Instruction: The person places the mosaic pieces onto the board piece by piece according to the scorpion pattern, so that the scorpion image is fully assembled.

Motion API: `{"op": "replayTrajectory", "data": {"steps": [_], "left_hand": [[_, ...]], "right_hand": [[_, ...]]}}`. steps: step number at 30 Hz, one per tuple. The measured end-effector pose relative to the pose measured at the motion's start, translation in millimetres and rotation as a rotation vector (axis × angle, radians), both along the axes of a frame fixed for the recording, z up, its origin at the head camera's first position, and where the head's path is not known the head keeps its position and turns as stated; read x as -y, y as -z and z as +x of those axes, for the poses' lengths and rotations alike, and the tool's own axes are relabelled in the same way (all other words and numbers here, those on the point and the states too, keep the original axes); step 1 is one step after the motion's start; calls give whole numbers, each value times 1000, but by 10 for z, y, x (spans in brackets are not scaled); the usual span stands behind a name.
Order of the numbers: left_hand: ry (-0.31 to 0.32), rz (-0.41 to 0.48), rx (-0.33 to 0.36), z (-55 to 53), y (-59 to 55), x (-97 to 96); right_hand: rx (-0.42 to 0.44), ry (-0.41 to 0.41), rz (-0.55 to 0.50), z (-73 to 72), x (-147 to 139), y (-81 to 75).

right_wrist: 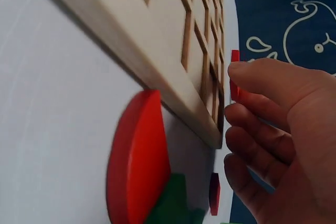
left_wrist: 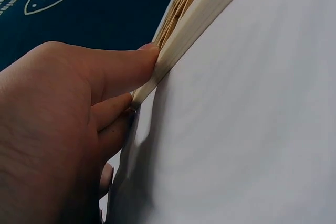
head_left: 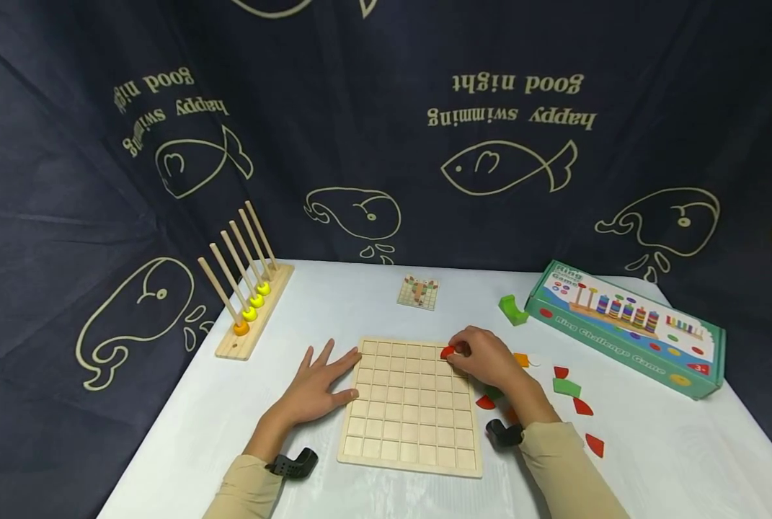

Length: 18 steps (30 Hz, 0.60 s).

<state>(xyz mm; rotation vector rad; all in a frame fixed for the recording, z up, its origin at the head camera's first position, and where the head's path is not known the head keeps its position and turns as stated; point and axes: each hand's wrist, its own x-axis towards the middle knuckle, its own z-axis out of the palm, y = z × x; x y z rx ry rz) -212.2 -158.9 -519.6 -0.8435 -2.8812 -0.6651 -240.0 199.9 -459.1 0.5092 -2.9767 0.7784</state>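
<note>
A wooden grid board with square recesses lies on the table. My left hand is spread at its left side, thumb and a fingertip touching the edge; in the left wrist view, the thumb of that hand rests against the board's rim. Over the far right corner, my right hand pinches a small red piece between thumb and index finger. The right wrist view shows that red piece on edge at the fingertips, partly covered by them.
Red quarter-circle pieces, a green piece and an orange piece lie scattered right of the board. Behind stand a pattern card, a green curved block and a game box. A peg rack with beads is at left.
</note>
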Motion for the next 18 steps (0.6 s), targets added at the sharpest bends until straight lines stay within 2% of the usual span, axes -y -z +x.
{"op": "replayTrajectory", "data": {"steps": [13, 18], "left_hand": [[-7, 10, 2, -13, 22, -4], [-8, 16, -1, -15, 32, 9]], "right_hand": [[-10, -63, 24, -21, 39, 29], [0, -54, 18, -2, 55, 10]]}}
